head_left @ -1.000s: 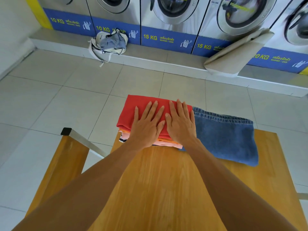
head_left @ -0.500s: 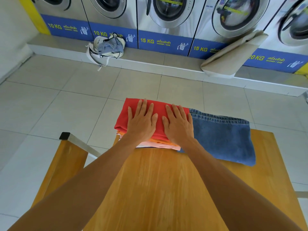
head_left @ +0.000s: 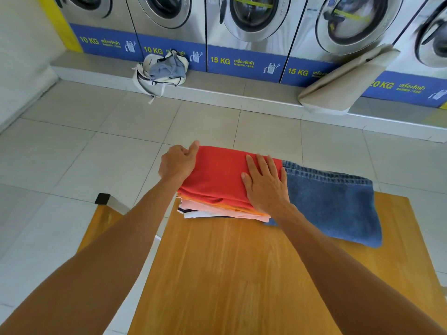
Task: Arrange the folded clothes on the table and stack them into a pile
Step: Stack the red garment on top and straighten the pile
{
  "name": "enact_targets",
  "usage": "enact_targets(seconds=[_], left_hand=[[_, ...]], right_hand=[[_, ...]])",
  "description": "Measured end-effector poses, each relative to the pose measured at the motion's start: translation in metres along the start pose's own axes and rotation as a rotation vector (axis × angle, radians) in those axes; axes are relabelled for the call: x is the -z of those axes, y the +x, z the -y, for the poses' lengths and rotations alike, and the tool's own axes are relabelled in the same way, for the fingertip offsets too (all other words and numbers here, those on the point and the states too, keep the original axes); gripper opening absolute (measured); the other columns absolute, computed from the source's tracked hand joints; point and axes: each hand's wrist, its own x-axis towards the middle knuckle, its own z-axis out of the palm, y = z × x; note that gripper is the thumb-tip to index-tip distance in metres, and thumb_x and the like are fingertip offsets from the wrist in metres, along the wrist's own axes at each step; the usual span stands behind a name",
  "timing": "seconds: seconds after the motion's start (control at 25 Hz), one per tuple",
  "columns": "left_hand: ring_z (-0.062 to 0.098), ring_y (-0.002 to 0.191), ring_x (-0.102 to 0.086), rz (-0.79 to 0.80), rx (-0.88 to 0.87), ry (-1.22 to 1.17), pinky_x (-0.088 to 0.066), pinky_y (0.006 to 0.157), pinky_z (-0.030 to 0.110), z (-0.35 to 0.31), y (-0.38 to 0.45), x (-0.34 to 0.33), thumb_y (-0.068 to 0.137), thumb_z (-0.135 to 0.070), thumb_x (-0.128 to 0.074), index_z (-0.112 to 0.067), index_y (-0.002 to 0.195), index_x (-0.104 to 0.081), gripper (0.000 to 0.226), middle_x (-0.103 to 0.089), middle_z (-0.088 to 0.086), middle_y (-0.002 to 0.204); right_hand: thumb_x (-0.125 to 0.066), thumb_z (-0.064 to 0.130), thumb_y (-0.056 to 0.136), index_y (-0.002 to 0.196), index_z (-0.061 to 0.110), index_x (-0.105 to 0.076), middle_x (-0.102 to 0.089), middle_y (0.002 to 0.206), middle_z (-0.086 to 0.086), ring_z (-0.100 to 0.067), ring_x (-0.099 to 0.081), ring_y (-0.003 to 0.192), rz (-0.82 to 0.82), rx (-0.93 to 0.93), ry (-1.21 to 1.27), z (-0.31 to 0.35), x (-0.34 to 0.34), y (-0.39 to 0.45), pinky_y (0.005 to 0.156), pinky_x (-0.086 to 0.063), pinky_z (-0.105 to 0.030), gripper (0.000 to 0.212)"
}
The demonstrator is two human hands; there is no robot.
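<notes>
The right hand (head_left: 264,183) lies flat, fingers spread, on the red garment (head_left: 217,175) topping the pile at the far edge of the wooden table (head_left: 229,274); the left hand (head_left: 177,163) pinches its far-left corner; folded jeans (head_left: 331,204) lie just right of the right fingers

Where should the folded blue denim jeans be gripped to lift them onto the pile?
Judging by pose, take the folded blue denim jeans at their near right corner, which hangs past the wooden table edge; approach from the right, since the red-topped clothes pile covers their left side.
</notes>
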Motion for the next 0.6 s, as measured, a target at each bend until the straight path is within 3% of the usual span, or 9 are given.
enact_targets(seconds=[0.12,0.2,0.28,0.36,0.48,0.6], left_hand=[[0.018,0.057,-0.049,0.054,0.107,-0.036,-0.035,0.052,0.029,-0.002,0.016,-0.008,0.081,-0.077,-0.038,-0.015,0.064,-0.047,0.065,-0.047,-0.003,0.06],[0.016,0.061,-0.047,0.11,0.194,-0.03,-0.034,0.052,0.028,-0.003,0.028,-0.01,0.079,-0.076,-0.043,-0.011,0.089,-0.056,0.067,-0.051,-0.002,0.073],[0.021,0.072,-0.055,0.173,0.227,0.001,-0.042,0.061,0.032,-0.003,0.039,-0.008,0.08,-0.07,-0.05,-0.006,0.11,-0.059,0.071,-0.06,0.004,0.092],[0.021,0.072,-0.06,0.229,0.233,0.003,-0.044,0.065,0.033,-0.003,0.045,-0.007,0.081,-0.063,-0.055,-0.006,0.104,-0.061,0.062,-0.065,0.007,0.096],[0.017,0.06,-0.054,0.266,0.234,-0.068,-0.04,0.055,0.028,-0.006,0.051,-0.006,0.083,-0.046,-0.063,-0.007,0.089,-0.06,0.039,-0.06,0.005,0.078],[0.016,0.058,-0.05,0.13,0.212,-0.102,-0.039,0.051,0.028,-0.009,0.057,-0.006,0.085,-0.03,-0.061,-0.009,0.079,-0.058,0.023,-0.056,0.004,0.072]], right_hand=[[-0.013,0.053,0.104,0.159,0.03,-0.009,-0.01,0.167,0.0,-0.025,-0.003,0.154,-0.004,0.008,-0.001,0.0,-0.001,0.0,0.121,-0.005,-0.058,0.06],[-0.013,0.053,0.103,0.159,0.03,-0.01,-0.01,0.167,0.0,-0.026,-0.004,0.154,-0.004,0.007,0.004,-0.001,-0.001,0.0,0.121,-0.006,-0.059,0.06],[-0.013,0.053,0.103,0.159,0.03,-0.01,-0.011,0.167,0.0,-0.026,-0.005,0.154,-0.014,0.007,-0.006,-0.001,-0.002,0.0,0.121,-0.007,-0.059,0.06],[-0.013,0.053,0.103,0.159,0.03,-0.011,-0.012,0.167,0.0,-0.026,-0.005,0.154,-0.019,0.005,-0.009,-0.001,-0.003,0.0,0.121,-0.007,-0.059,0.06],[-0.014,0.053,0.104,0.159,0.029,-0.012,-0.013,0.166,-0.001,-0.027,-0.006,0.154,-0.023,0.006,-0.006,-0.001,-0.004,0.001,0.121,-0.006,-0.059,0.06],[-0.014,0.053,0.103,0.158,0.03,-0.012,-0.014,0.166,0.0,-0.027,-0.006,0.154,-0.016,0.004,0.002,-0.001,-0.002,0.0,0.121,-0.006,-0.058,0.06]])
